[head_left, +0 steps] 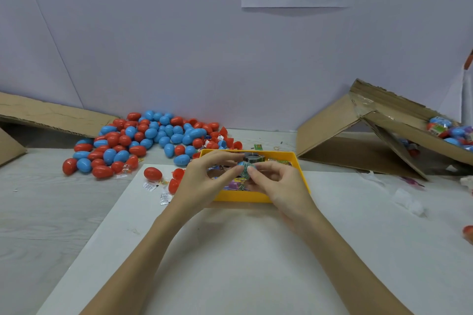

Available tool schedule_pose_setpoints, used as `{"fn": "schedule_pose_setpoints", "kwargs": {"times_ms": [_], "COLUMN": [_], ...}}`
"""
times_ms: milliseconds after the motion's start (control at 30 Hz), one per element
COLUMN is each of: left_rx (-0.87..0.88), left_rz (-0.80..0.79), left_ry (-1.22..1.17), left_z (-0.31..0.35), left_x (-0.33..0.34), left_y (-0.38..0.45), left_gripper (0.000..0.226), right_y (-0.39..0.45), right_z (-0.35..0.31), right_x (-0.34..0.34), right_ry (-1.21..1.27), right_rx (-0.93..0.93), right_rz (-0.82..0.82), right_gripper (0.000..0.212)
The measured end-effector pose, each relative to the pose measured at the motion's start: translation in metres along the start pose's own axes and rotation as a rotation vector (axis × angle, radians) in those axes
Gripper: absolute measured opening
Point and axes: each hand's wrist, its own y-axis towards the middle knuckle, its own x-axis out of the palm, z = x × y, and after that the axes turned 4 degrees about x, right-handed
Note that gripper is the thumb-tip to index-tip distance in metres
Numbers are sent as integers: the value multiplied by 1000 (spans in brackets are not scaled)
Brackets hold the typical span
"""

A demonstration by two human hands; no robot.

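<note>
Together, the left hand (204,176) and right hand (275,181) pinch a small blue egg (244,169) with a printed wrap between their fingertips, just above a yellow tray (302,174) of bright packets near the desk's middle. Beyond, red and blue eggs (143,140) heap toward the far left edge; an opened cardboard box (378,130) sits at far right.
</note>
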Motion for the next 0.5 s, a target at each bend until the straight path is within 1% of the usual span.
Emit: {"fn": "schedule_pose_setpoints", "kwargs": {"times_ms": [67, 100, 167, 200, 233, 300, 333, 367, 500], "left_rx": [-12, -14, -22, -26, -29, -36, -35, -31, -19], "left_rz": [45, 77, 126, 142, 153, 160, 163, 170, 226], "left_ry": [73, 108, 141, 145, 150, 173, 190, 208, 319], "left_z": [-3, -5, -6, -7, -7, -9, -9, -10, -18], "left_x": [-1, -2, -5, -6, -7, -9, -9, -9, -13], "left_y": [0, 0, 1, 1, 2, 3, 4, 4, 5], "left_gripper": [22, 20, 18, 19, 19, 20, 19, 19, 14], "right_y": [1, 5, 16, 22, 30, 41, 44, 47, 50], "right_z": [-4, -10, -34, -51, -69, -99, -107, -109, -75], "right_x": [-3, -8, -29, -45, -63, -96, -107, -113, -100], "right_ry": [40, 152, 528, 730, 901, 1131, 1186, 1195, 921], "right_rx": [59, 113, 190, 180, 128, -28, -65, -63, 81], "right_rz": [0, -25, -97, -110, -88, -14, 4, 14, 18], "right_gripper": [22, 25, 29, 31, 33, 41, 44, 43, 21]}}
